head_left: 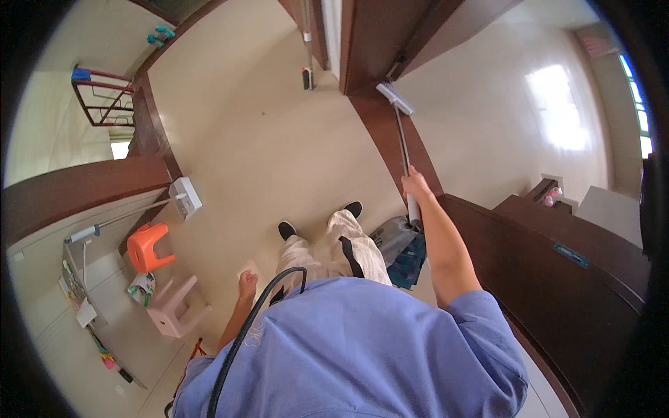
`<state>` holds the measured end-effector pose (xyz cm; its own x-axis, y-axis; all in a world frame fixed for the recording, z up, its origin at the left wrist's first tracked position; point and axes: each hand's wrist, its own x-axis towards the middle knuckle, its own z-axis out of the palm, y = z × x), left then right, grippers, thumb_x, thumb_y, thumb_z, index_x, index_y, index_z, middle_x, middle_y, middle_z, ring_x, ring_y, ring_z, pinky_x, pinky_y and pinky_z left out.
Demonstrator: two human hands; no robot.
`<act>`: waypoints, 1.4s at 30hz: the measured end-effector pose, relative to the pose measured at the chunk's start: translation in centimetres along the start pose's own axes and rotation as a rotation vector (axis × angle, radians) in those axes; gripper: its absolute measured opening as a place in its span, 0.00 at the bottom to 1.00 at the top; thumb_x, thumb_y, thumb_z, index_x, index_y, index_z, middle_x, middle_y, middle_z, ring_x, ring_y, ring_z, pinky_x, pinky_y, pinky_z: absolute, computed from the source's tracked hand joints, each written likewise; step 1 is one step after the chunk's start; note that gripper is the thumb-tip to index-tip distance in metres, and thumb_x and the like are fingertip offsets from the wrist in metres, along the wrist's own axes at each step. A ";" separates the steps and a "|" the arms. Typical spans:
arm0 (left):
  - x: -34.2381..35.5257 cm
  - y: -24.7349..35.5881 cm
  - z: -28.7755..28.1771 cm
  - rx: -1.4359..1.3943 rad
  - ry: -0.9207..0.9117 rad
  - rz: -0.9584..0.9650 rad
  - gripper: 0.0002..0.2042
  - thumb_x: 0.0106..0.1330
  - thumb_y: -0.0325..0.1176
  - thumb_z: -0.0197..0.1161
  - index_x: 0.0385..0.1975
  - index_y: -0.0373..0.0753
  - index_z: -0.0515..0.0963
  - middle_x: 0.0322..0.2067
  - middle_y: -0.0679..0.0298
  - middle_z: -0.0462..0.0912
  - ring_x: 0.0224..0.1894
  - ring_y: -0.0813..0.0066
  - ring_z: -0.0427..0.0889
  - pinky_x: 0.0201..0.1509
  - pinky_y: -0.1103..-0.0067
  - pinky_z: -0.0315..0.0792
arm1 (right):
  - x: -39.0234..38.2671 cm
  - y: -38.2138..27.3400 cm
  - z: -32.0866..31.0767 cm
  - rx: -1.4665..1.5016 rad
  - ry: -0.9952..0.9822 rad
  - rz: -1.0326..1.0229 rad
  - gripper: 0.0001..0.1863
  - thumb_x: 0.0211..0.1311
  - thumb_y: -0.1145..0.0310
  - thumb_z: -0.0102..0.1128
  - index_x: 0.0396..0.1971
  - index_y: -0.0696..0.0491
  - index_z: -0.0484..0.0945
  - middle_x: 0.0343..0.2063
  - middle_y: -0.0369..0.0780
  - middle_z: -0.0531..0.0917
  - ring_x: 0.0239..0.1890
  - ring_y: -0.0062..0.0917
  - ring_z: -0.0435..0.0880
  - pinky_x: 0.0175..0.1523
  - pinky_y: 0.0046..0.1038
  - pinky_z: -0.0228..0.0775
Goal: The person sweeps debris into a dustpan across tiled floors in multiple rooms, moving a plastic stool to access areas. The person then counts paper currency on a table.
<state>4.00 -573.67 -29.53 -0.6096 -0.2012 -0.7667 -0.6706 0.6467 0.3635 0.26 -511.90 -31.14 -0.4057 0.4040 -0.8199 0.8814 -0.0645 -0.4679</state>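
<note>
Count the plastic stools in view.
2: an orange plastic stool at left, and a pale pink plastic stool below it in the picture; others may be hidden.

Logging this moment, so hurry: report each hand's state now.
Left hand: looks loosely closed, nothing visible in it.
Right hand: closed, holding a white-headed mop by its pole.

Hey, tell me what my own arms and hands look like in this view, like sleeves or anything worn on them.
Your blue-violet shirt has short sleeves, leaving both forearms uncovered. Your left hand and right hand show no gloves. Fingernails are too small to make out.
</note>
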 end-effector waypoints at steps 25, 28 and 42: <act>-1.2 -22.4 -4.3 -0.353 0.203 -0.198 0.18 0.48 0.38 0.58 0.38 0.36 0.70 0.33 0.60 0.75 0.36 0.73 0.72 0.41 0.79 0.66 | -5.0 -20.6 30.6 -0.780 -0.318 -0.300 0.29 0.50 0.66 0.42 0.55 0.44 0.52 0.34 0.47 0.75 0.27 0.32 0.77 0.30 0.35 0.68; -3.0 -18.0 -5.3 -0.263 0.204 -0.288 0.19 0.47 0.38 0.58 0.39 0.36 0.70 0.34 0.59 0.74 0.36 0.72 0.72 0.41 0.78 0.66 | -4.6 -16.3 32.2 -0.988 -0.290 -0.293 0.28 0.51 0.66 0.38 0.56 0.43 0.50 0.42 0.46 0.71 0.38 0.35 0.74 0.40 0.36 0.66; 12.4 -7.2 -12.4 -0.403 -0.045 0.129 0.18 0.54 0.39 0.54 0.43 0.38 0.65 0.42 0.64 0.71 0.43 0.74 0.70 0.40 0.77 0.67 | -30.2 -0.6 19.6 -0.611 -0.407 0.049 0.30 0.50 0.71 0.44 0.56 0.42 0.51 0.12 0.38 0.71 0.08 0.18 0.67 0.13 0.21 0.63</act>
<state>-3.92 -589.96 -35.09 -0.6863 -0.0997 -0.7205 -0.7071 0.3235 0.6288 7.27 -541.97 -12.57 -0.3151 0.0354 -0.9484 0.8302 0.4945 -0.2574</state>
